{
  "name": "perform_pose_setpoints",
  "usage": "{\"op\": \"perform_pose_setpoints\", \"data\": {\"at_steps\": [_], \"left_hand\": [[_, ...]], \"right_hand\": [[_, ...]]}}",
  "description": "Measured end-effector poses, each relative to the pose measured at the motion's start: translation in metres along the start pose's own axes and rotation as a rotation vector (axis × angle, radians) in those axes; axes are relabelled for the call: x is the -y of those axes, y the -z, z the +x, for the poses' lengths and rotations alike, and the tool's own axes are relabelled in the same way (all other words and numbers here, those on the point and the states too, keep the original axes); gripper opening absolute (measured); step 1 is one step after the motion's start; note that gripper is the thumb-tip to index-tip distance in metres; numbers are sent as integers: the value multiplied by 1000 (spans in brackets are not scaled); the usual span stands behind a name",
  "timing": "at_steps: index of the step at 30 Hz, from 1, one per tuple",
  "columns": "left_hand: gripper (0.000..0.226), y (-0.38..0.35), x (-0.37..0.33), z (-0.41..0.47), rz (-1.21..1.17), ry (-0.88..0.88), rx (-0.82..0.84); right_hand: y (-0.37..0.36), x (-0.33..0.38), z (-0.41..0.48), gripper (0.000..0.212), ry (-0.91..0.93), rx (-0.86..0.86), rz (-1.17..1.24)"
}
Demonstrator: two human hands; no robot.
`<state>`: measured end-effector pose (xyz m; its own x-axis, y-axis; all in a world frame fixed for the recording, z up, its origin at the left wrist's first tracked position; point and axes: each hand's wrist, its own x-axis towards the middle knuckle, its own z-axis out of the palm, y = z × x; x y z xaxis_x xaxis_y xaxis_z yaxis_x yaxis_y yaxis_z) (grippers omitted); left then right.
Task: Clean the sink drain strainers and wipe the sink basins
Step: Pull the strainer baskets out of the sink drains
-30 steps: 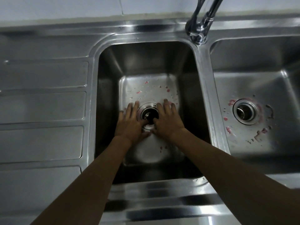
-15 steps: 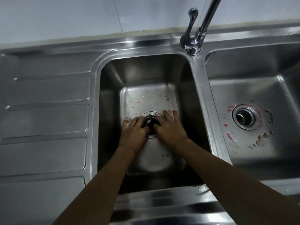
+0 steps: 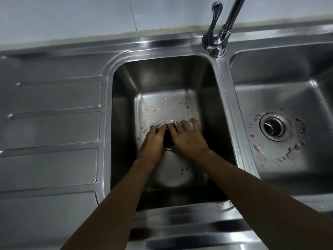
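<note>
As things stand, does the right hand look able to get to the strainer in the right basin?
Probably yes. The right hand is at the left basin's drain; only the low ridge between the basins lies between, and the right strainer sits uncovered with nothing above it.

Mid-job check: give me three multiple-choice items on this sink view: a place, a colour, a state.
1. The left hand and right hand are at: A) the left basin's drain; B) the right basin's drain; C) neither drain.
2. The specks around the left basin's drain are: A) green; B) pink-red; C) yellow.
3. The right basin's drain is: A) covered by a hand; B) bare, untouched; C) plugged with a cloth.
Key: 1A, their fingers meet over it; 2B, pinkish spots on steel; 3B, its opening shows, no hand near.
</note>
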<state>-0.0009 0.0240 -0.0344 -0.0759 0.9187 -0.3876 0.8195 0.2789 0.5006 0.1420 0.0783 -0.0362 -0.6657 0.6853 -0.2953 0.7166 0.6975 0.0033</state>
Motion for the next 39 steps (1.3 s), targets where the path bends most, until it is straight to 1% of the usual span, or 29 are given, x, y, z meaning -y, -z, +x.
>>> {"op": "perform_pose_setpoints", "data": {"at_steps": [3, 9, 14, 16, 19, 21, 23, 27, 32, 35, 39], "left_hand": [[79, -1, 1, 1, -20, -6, 14], [97, 11, 6, -1, -78, 19, 80], [98, 23, 8, -2, -38, 4, 48], [94, 29, 6, -1, 43, -31, -13], [98, 43, 2, -2, 302, -94, -150], [101, 57, -3, -5, 371, -142, -200], [99, 73, -12, -11, 398, -190, -222], [101, 107, -41, -22, 418, -254, -227], [98, 129, -100, -24, 395, -404, -281], [91, 117, -148, -13, 381, -503, -278], [91, 67, -218, 9, 451, -619, -261]], "right_hand": [[2, 2, 1, 77, 2, -37, 9], [7, 2, 3, 85, -5, -64, -12], [20, 2, 2, 88, 32, -114, -19], [28, 0, 2, 88, 44, -143, -30], [49, -6, 1, 93, 52, -168, -48], [65, -11, -2, 94, 52, -183, -66], [83, -16, -9, 95, 64, -204, -92], [122, -34, -30, 96, 91, -264, -94], [152, -78, -62, 99, 61, -339, -52], [148, -121, -93, 100, -15, -354, -5], [121, -185, -145, 99, -169, -301, 8]]}}
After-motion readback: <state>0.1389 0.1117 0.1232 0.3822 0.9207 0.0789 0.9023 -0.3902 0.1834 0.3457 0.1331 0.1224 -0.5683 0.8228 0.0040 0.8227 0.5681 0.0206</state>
